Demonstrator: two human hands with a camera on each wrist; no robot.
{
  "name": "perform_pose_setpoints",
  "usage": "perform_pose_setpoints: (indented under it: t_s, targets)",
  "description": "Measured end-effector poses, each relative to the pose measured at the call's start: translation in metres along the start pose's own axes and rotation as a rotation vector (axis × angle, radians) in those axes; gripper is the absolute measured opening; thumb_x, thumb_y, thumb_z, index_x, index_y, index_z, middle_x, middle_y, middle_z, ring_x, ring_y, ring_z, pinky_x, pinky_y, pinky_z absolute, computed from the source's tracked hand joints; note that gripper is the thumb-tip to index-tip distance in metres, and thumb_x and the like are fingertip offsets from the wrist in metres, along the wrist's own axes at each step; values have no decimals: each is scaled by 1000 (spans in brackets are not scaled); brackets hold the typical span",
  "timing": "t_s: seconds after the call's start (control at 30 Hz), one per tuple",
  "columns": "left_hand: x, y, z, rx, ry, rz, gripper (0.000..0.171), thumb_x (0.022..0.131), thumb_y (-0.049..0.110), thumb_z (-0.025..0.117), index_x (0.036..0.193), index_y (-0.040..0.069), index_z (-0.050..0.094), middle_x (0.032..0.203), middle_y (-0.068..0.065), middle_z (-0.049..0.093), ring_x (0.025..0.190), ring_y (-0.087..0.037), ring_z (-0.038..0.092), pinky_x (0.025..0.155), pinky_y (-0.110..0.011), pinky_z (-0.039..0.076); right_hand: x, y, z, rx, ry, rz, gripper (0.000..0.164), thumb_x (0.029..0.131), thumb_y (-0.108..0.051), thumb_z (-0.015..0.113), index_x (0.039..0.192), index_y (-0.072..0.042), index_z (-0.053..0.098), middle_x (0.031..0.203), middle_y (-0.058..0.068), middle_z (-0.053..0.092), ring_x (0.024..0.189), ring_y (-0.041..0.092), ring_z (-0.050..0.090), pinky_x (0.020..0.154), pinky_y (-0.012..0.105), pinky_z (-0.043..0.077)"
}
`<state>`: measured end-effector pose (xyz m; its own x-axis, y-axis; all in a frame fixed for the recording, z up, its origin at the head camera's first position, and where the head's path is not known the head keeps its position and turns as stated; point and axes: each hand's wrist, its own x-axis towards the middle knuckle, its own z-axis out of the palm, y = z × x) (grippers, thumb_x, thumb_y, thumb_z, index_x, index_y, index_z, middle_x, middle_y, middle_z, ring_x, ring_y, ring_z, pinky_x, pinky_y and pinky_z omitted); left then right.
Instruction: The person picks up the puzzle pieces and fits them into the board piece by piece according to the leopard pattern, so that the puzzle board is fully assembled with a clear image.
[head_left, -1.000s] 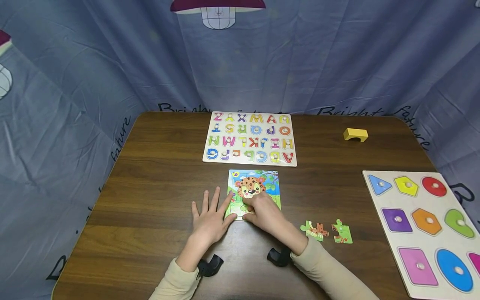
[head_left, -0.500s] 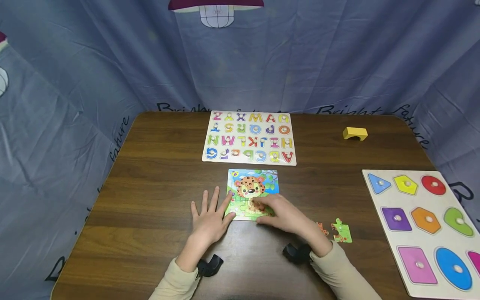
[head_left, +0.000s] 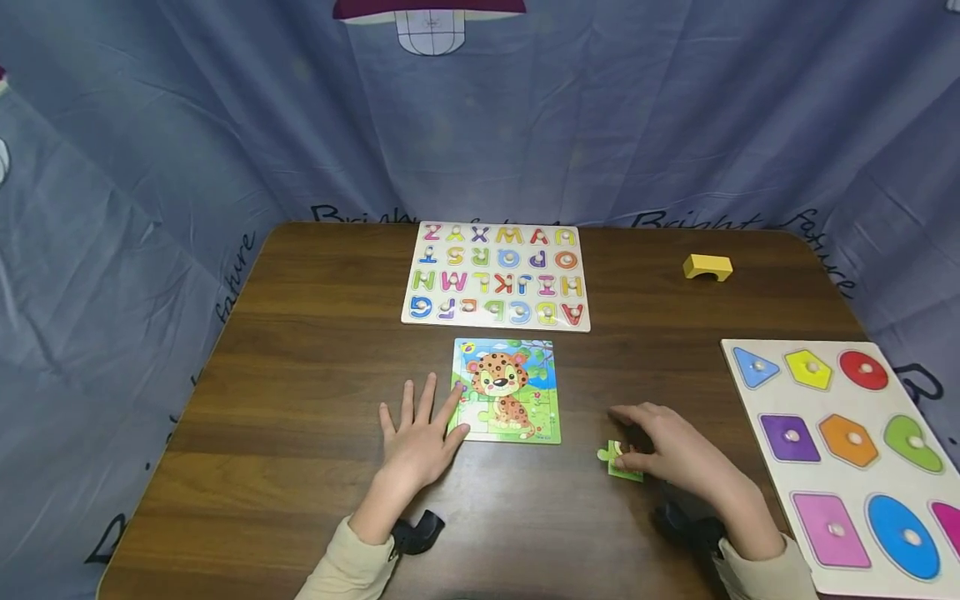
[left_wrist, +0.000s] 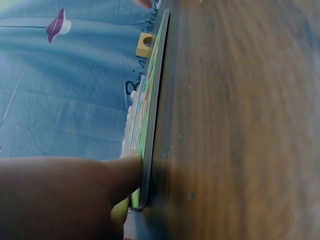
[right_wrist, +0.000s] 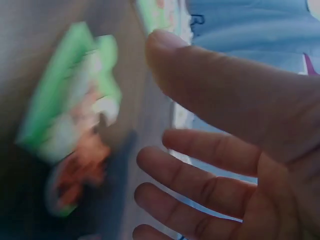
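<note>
A small jigsaw puzzle (head_left: 513, 375) with a spotted leopard cub lies in the middle of the table; its lower left is paler, with printed outlines. My left hand (head_left: 416, 442) rests spread at the puzzle's left edge. In the left wrist view the thumb (left_wrist: 125, 172) presses on that edge. To the right, my right hand (head_left: 678, 450) hovers over a loose green jigsaw piece (head_left: 615, 461), partly covering it. In the right wrist view its fingers (right_wrist: 200, 187) are bent loosely, apart from the blurred piece (right_wrist: 55, 90). The other loose piece is hidden in the head view.
An alphabet peg board (head_left: 495, 275) lies behind the puzzle. At the right edge is a shape peg board (head_left: 813, 500), close to my right forearm. A yellow arch block (head_left: 707, 266) stands at the back right. Blue curtains (head_left: 562, 125) hang around the table.
My right hand has left the puzzle and moved right to the loose pieces. A spotted body piece now shows in the puzzle's lower right. The left hand has stayed in place.
</note>
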<state>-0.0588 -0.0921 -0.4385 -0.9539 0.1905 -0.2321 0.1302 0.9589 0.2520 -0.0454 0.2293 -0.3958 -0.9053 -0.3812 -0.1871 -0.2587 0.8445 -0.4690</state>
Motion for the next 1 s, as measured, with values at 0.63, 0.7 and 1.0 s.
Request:
perform_pose_setpoints:
  t_s: [0.63, 0.7, 1.0]
  targets:
    - [0, -1, 2, -3, 11, -5, 54, 88, 53, 30, 137, 38, 14, 145, -4, 1, 129, -33, -6, 92, -61, -4, -29, 6, 32, -193, 224, -25, 43, 57, -24, 79, 90, -3, 62, 93, 6, 56, 88, 26, 53, 77, 44, 40]
    - [0, -1, 2, -7, 13, -4, 54, 88, 53, 30, 137, 38, 14, 145, -4, 1, 129, -33, -6, 92, -61, -4, -28, 7, 32, -212, 229, -35, 42, 57, -26, 79, 89, -4, 62, 91, 4, 57, 87, 25, 54, 77, 44, 40]
    - [-1, 1, 1, -9, 13, -5, 54, 88, 52, 31, 137, 37, 16, 145, -4, 2, 129, -33, -5, 92, -61, -4, -16, -5, 29, -115, 240, 30, 43, 66, -29, 73, 100, -6, 60, 95, 6, 61, 93, 29, 54, 78, 46, 39]
